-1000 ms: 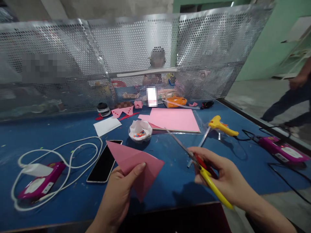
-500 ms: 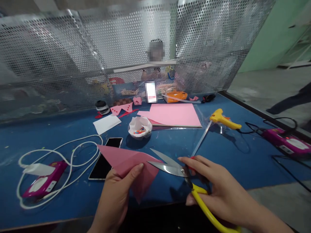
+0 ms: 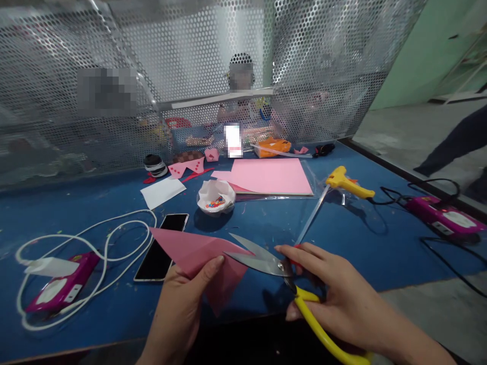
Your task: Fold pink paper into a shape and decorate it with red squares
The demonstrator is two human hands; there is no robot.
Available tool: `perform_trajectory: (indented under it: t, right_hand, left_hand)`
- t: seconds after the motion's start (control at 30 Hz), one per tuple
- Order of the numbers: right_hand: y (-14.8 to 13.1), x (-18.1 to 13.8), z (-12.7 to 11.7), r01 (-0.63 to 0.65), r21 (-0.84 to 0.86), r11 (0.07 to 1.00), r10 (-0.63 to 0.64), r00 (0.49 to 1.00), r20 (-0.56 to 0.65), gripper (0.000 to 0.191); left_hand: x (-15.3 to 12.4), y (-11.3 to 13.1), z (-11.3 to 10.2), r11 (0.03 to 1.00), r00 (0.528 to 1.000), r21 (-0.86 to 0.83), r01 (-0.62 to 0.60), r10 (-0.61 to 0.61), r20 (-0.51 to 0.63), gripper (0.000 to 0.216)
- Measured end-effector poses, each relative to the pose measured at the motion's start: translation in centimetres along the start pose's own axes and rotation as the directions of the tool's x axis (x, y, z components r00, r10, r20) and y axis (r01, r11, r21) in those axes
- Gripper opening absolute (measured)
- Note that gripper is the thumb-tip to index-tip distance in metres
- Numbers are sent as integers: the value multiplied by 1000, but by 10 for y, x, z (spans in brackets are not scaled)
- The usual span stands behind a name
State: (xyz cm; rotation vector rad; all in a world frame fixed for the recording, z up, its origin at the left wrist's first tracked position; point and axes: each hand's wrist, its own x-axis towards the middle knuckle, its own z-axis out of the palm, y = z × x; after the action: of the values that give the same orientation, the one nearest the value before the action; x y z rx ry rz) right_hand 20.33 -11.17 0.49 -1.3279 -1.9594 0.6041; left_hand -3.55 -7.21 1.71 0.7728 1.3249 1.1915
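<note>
Scissors (image 3: 262, 261) in the right hand (image 3: 342, 299), fingers closed around the yellow handles, are pointing left with blades spread at the right corner of the folded pink paper (image 3: 194, 251), which the left hand (image 3: 182, 304) is pinching just right of the phone (image 3: 162, 247).

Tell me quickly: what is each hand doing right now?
Left hand: closed on the folded pink paper.
Right hand: holding the scissors, blades open.

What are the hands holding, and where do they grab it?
The left hand pinches the folded pink paper near its lower middle, thumb on top. The right hand holds the scissors by their yellow handles, blades open.
</note>
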Motion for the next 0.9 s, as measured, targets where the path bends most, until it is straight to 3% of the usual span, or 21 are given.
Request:
perform_trajectory:
  t: [0.9]
  right_hand:
    - [1,-2,-1,60,13,998,-60,998,-7,60]
  left_hand:
    - [1,0,1,1000,999,4,27,-27,-25,36]
